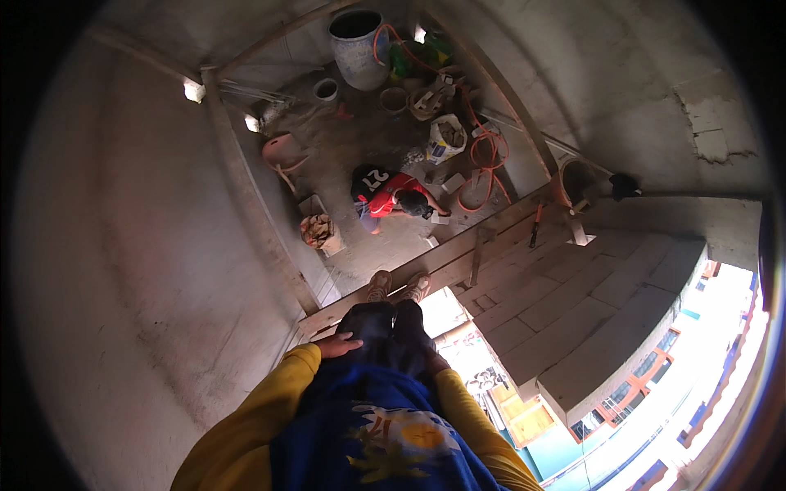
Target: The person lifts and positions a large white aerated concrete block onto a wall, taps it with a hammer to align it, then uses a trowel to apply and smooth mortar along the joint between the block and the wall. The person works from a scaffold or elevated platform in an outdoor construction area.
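My left hand point(337, 345) rests against my dark trousers point(368, 323), fingers stretched out and holding nothing. My right hand point(439, 362) hangs at my other hip, close to the trousers; its fingers are in shadow and mostly hidden. Both arms wear yellow sleeves. Under my feet is a wooden plank point(446, 260), raised well above the floor. To the right on the planks lie a tool with an orange handle point(537, 219) and a narrow upright piece point(476, 258) whose kind I cannot make out. A bucket point(575, 182) stands at the planks' far right end.
Far below, a person in a red shirt point(391, 195) bends over a pale block point(440, 218). Around them are a large drum point(359, 65), a filled sack point(447, 137), an orange hose point(490, 151) and a wheelbarrow point(283, 151). A block wall point(589, 303) with a bright opening borders my right.
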The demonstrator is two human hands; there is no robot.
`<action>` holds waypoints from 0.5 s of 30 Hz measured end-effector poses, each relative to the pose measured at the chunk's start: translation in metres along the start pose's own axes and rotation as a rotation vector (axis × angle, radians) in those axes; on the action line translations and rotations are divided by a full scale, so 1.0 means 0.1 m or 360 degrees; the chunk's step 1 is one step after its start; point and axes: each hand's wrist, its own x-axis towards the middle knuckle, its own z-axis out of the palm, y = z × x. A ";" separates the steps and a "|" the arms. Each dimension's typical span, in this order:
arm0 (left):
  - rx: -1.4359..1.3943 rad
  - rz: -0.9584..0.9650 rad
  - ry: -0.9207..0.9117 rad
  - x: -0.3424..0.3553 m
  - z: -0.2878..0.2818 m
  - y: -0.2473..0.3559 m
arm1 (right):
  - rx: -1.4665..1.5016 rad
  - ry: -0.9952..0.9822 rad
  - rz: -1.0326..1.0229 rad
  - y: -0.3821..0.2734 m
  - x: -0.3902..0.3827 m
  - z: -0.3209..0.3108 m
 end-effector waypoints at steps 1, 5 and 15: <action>0.0007 -0.0011 -0.0004 0.00 0.00 0.07 | 0.0002 0.0000 -0.0008 0.00 0.05 -0.03; 0.0142 -0.0084 0.0023 0.15 0.03 0.22 | 0.0026 -0.0022 -0.0010 0.06 0.11 -0.10; 0.0249 -0.0181 0.0292 0.90 0.43 0.40 | 0.0086 -0.0156 0.0511 -0.05 0.26 -0.15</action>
